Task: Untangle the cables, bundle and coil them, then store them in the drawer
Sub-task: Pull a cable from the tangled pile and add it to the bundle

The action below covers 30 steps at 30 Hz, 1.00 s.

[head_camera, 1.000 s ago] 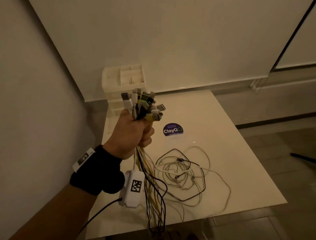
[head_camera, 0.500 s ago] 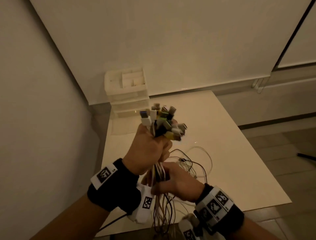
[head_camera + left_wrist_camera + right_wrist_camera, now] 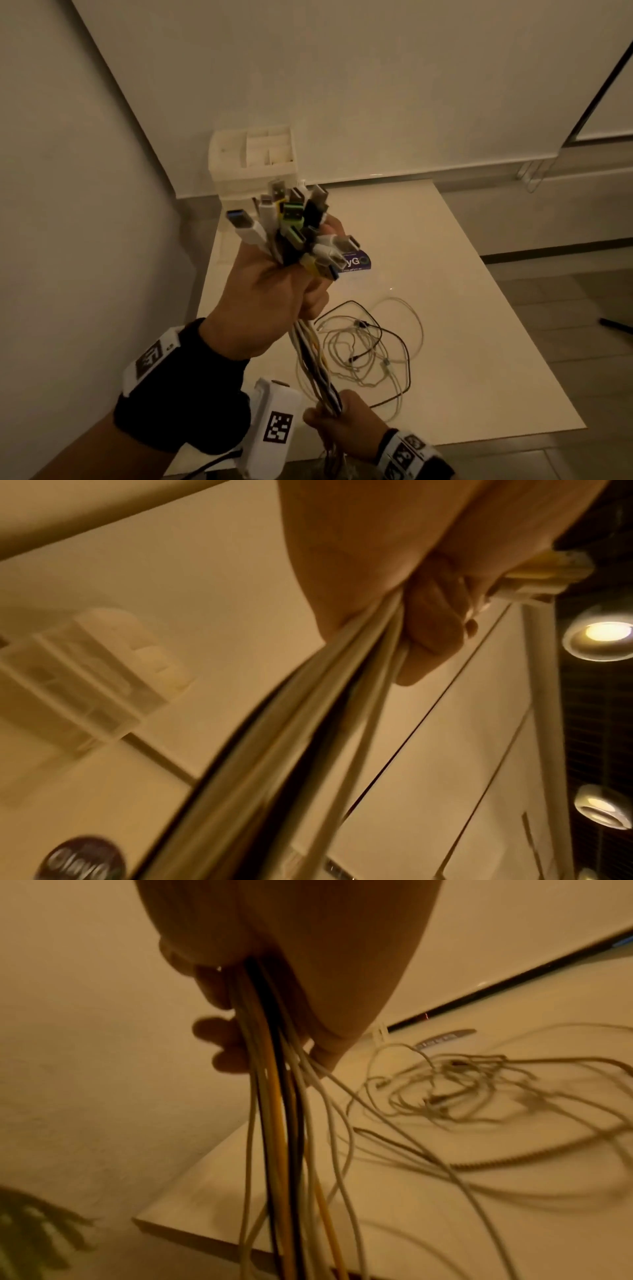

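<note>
My left hand (image 3: 270,301) is raised over the table and grips a bundle of cables just below their plugs (image 3: 291,222), which fan out white, green, black and yellow above the fist. The bundle's strands (image 3: 313,363) run taut down to my right hand (image 3: 346,421), which grips them lower, near the table's front edge. In the left wrist view my fingers (image 3: 424,631) curl round the blurred cables (image 3: 308,723). The right wrist view has white, yellow and black cables (image 3: 277,1123) hanging below my right hand (image 3: 281,961). A loose tangle of thin cables (image 3: 370,346) lies on the table.
A white drawer unit (image 3: 253,161) with an open divided top stands at the table's far left corner by the wall. The white table (image 3: 462,308) carries a round dark sticker (image 3: 356,263). A wall runs close on the left. Floor lies to the right.
My right hand came into view, took the bundle just under my left hand, then slid down the strands toward the table's front edge. My left hand keeps its grip near the plugs.
</note>
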Tool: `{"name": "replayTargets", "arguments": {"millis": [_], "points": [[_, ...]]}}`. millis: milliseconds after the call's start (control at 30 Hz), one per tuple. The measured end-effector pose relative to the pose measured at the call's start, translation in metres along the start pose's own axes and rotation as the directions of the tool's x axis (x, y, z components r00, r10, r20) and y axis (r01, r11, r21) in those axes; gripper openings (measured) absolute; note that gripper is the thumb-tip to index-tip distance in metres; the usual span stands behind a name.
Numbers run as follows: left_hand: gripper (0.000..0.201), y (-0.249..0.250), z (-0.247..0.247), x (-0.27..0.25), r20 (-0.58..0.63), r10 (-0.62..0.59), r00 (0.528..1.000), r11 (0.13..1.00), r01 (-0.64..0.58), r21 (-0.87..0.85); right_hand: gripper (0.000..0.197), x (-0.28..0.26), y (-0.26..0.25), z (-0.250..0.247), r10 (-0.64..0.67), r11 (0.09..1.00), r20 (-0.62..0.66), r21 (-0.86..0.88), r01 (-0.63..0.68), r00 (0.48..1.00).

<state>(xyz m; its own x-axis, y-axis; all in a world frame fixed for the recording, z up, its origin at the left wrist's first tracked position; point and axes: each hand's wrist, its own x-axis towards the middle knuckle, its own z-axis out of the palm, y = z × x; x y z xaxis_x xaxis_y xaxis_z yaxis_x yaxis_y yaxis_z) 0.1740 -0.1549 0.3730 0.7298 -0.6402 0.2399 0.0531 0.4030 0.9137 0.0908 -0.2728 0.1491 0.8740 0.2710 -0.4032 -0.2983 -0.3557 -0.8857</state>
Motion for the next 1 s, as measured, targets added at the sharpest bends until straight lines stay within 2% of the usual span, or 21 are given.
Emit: {"name": "replayTargets", "arguments": {"millis": [100, 200, 267, 333, 367, 400, 467, 500, 600, 667, 733, 767, 800, 867, 900, 1000], "points": [[0.009, 0.0, -0.001, 0.003, -0.08, -0.006, 0.997, 1.0, 0.005, -0.017, 0.048, 0.003, 0.031, 0.0, 0.099, 0.995, -0.022, -0.009, -0.099, 0.995], [0.01, -0.002, 0.002, 0.007, -0.08, 0.021, 0.997, 1.0, -0.023, -0.021, 0.071, 0.005, 0.054, 0.0, 0.176, 0.984, -0.044, 0.012, -0.176, 0.983], [0.008, -0.002, 0.001, 0.008, -0.119, 0.017, 0.993, 0.999, -0.02, -0.026, 0.077, 0.008, 0.06, 0.0, 0.237, 0.971, -0.089, -0.006, -0.239, 0.967], [0.004, -0.004, 0.001, 0.008, -0.133, 0.008, 0.991, 0.999, -0.013, -0.033, 0.097, 0.012, 0.063, -0.002, 0.246, 0.969, -0.091, -0.012, -0.248, 0.965], [0.003, -0.005, 0.0, 0.008, -0.143, 0.006, 0.99, 1.0, -0.008, -0.014, 0.097, 0.014, 0.063, -0.003, 0.245, 0.969, -0.07, -0.019, -0.247, 0.967], [0.001, -0.006, 0.0, 0.008, -0.168, 0.006, 0.986, 1.0, -0.003, 0.017, 0.082, 0.013, 0.06, -0.005, 0.238, 0.97, -0.039, -0.041, -0.24, 0.97], [0.004, -0.009, -0.004, 0.006, -0.285, 0.006, 0.958, 0.999, 0.009, 0.052, 0.04, 0.002, 0.054, -0.014, 0.21, 0.973, 0.041, -0.106, -0.205, 0.977], [0.005, -0.011, -0.007, 0.005, -0.354, 0.002, 0.935, 0.999, 0.011, 0.036, 0.037, -0.004, 0.052, -0.023, 0.198, 0.976, 0.075, -0.108, -0.189, 0.977], [0.01, -0.011, -0.015, 0.004, -0.465, -0.036, 0.885, 0.999, 0.02, -0.039, 0.058, -0.024, 0.057, -0.058, 0.161, 0.981, 0.041, -0.119, -0.155, 0.986], [0.008, -0.011, -0.017, 0.01, -0.5, -0.026, 0.865, 1.0, 0.018, -0.02, 0.064, -0.029, 0.072, -0.084, 0.219, 0.951, -0.03, -0.217, -0.221, 0.975], [0.01, -0.011, -0.018, 0.018, -0.539, -0.02, 0.842, 0.999, 0.032, 0.012, 0.047, -0.022, 0.084, -0.097, 0.275, 0.881, -0.227, -0.33, -0.34, 0.934], [0.013, -0.011, -0.019, 0.023, -0.545, -0.035, 0.838, 0.999, 0.045, 0.005, 0.036, -0.016, 0.087, -0.1, 0.31, 0.841, -0.32, -0.347, -0.416, 0.895], [0.018, -0.011, -0.02, 0.028, -0.545, -0.061, 0.837, 0.998, 0.058, -0.023, 0.034, -0.01, 0.088, -0.101, 0.362, 0.802, -0.364, -0.347, -0.486, 0.858], [0.025, -0.013, -0.02, 0.037, -0.533, -0.129, 0.836, 0.99, 0.076, -0.12, 0.051, 0.004, 0.097, -0.096, 0.494, 0.734, -0.339, -0.332, -0.593, 0.801], [0.028, -0.015, -0.02, 0.041, -0.529, -0.169, 0.832, 0.981, 0.092, -0.17, 0.053, 0.009, 0.103, -0.093, 0.527, 0.714, -0.328, -0.329, -0.618, 0.784], [0.032, -0.022, -0.021, 0.044, -0.51, -0.268, 0.817, 0.957, 0.163, -0.241, 0.03, 0.006, 0.099, -0.092, 0.539, 0.742, -0.344, -0.239, -0.627, 0.769]]}}
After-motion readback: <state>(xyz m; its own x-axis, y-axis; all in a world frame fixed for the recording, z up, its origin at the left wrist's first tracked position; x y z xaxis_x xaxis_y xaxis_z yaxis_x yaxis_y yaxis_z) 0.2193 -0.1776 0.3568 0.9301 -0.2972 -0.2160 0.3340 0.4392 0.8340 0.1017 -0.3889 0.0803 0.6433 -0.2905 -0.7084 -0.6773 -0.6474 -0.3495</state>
